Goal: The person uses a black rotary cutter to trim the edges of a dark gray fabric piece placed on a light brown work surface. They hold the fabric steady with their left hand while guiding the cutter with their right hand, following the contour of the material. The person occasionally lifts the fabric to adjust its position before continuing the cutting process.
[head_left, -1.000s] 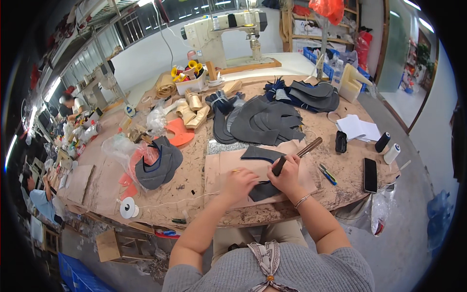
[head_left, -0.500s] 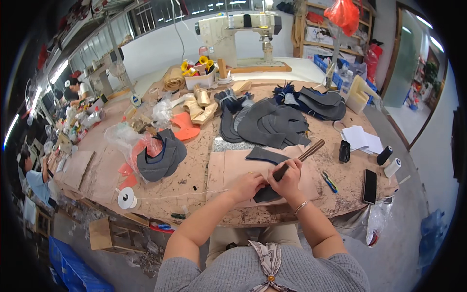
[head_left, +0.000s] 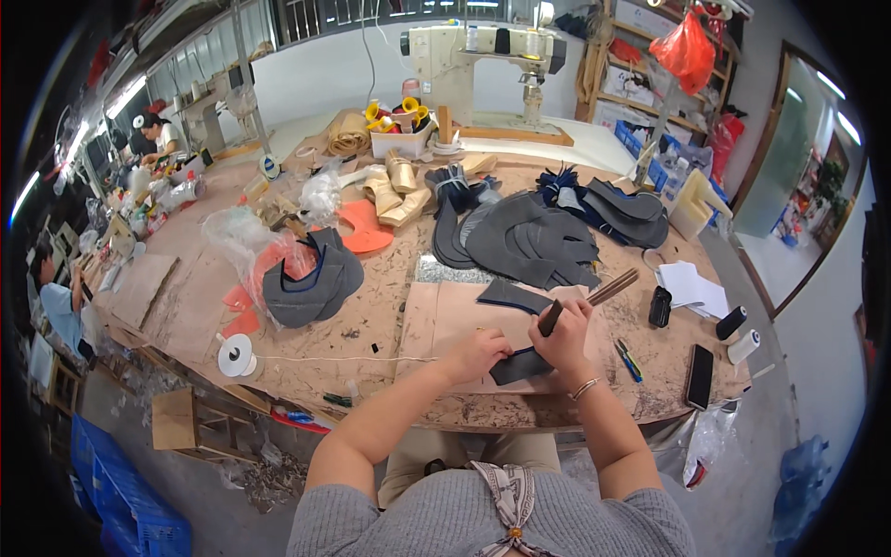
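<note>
My left hand (head_left: 478, 355) has its fingers pinched at the edge of a dark grey padded piece (head_left: 522, 369) with a blue edge. A thin white cord (head_left: 353, 358) runs from a white spool (head_left: 238, 356) toward this hand; its far end is hidden. My right hand (head_left: 561, 336) is closed round what looks like a hammer, with a brown handle (head_left: 614, 286) slanting up right and a dark head (head_left: 551, 317) above the grey piece. Just beyond my hands, a curved grey strip (head_left: 510, 296) lies on the pale board (head_left: 436, 316).
Stacked grey pieces (head_left: 529, 237) lie beyond the board, and another grey bundle (head_left: 320, 283) to the left. Cutters (head_left: 628, 360), a phone (head_left: 700, 376) and thread spools (head_left: 742, 346) are at the right. A sewing machine (head_left: 445, 70) stands behind. Two other people sit far left.
The hammer's dark head has risen from the grey piece, with my right hand tilting it up. My left hand stays at the piece's edge. The whole view has shifted slightly.
</note>
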Motion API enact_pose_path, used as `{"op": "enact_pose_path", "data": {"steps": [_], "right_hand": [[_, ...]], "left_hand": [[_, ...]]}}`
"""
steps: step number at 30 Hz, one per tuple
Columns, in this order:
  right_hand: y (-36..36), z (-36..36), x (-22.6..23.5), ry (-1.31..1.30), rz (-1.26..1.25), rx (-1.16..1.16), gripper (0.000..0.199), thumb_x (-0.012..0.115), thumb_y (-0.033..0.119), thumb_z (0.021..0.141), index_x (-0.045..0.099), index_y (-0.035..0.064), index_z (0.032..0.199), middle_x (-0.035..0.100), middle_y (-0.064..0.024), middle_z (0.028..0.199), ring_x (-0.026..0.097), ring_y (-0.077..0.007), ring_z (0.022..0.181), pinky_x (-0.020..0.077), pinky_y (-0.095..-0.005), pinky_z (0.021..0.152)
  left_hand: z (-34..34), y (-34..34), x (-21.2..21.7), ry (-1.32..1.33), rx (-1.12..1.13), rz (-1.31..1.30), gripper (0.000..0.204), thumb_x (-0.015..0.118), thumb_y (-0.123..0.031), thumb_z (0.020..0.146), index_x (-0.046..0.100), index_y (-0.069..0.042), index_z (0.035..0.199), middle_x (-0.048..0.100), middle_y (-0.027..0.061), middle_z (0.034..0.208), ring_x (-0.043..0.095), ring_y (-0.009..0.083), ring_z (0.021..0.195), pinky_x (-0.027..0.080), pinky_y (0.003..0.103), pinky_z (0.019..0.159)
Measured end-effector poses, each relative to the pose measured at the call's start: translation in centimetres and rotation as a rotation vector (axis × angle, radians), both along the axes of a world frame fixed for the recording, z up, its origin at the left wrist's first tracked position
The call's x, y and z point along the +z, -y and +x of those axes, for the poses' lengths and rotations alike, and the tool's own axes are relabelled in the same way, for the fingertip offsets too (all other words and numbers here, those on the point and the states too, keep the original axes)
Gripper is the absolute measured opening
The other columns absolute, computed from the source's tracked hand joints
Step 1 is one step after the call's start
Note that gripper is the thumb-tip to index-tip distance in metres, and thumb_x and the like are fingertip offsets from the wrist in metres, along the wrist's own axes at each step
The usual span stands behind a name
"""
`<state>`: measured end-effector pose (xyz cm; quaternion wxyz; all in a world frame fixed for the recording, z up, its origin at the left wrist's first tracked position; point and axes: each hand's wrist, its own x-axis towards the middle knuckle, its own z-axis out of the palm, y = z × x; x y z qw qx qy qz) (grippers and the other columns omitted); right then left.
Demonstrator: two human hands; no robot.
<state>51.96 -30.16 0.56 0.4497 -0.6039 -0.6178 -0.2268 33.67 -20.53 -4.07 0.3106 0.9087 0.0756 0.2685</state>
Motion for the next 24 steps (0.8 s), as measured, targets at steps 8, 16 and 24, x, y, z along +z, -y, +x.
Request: {"op": "enact_pose_path", "data": {"steps": [8,16,24], "right_hand": [[-0.4,-0.6,0.0,-0.046,-0.013,0.054,0.015,0.074,0.010,0.067,0.059,0.0108,0.066,0.056,-0.0032,0.065,0.056,-0.0253,0.070,0.0378,-0.0403,0.082],[-1.1,-1.0,-0.7,-0.069,-0.015,0.064,0.017,0.074,0.011,0.068,0.057,0.0108,0.066,0.058,-0.0029,0.065,0.057,-0.0252,0.070,0.0382,-0.0413,0.084],[-1.1,-1.7,-1.1,-0.061,-0.036,0.130,0.016,0.074,0.011,0.067,0.059,0.0096,0.065,0.057,-0.0025,0.065,0.057,-0.0265,0.070,0.0383,-0.0414,0.081]], "left_hand": [[-1.0,0.5,0.3,-0.032,0.056,0.009,0.008,0.065,-0.004,0.086,0.067,-0.005,0.093,0.063,0.0115,0.095,0.064,0.0337,0.089,0.053,0.042,0.078],[-1.5,0.5,-0.5,0.007,0.077,0.041,0.006,0.067,-0.005,0.086,0.066,-0.005,0.092,0.063,0.0112,0.094,0.064,0.0325,0.087,0.053,0.041,0.077],[-2.2,1.3,0.5,0.023,0.135,0.080,0.005,0.066,-0.006,0.085,0.067,-0.007,0.091,0.064,0.0099,0.093,0.065,0.0326,0.085,0.053,0.041,0.074]]}}
